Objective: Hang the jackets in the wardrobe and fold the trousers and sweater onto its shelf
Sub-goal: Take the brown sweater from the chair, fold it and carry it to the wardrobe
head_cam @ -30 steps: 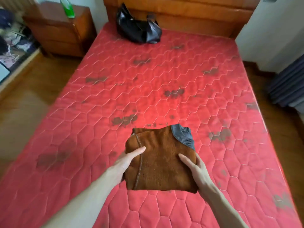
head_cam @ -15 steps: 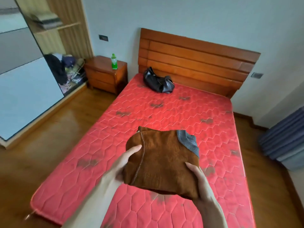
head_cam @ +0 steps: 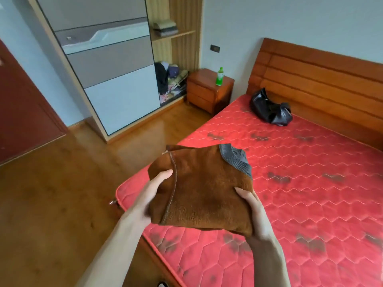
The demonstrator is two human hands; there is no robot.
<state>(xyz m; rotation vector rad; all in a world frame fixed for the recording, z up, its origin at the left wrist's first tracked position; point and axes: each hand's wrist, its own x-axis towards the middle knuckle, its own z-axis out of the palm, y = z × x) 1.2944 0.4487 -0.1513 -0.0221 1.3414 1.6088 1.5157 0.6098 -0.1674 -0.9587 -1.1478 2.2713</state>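
Sweater (head_cam: 204, 189), brown with a grey ribbed collar, sits folded into a compact square and held up off the bed (head_cam: 300, 183) between two hands. Left hand (head_cam: 152, 195) grips its left edge, thumb laid on top along the seam and fingers hidden beneath; right hand (head_cam: 253, 212) clasps the near right corner the same way, thumb over the cloth. The bundle hangs above the mattress corner, clear of it.

Folding looks finished; the step in hand appears to be the carry to the wardrobe (head_cam: 116, 65), which stands well apart across the wooden floor, its sliding door drawn aside at the right end. An open shelf (head_cam: 173, 35) there already bears a stack of folded cloth. The next move likely calls for walking round the bed corner with the fold kept level and pinched on both sides so the layers do not slip, then sliding it flat onto the shelf. A black bag (head_cam: 269, 110) lies by the headboard.
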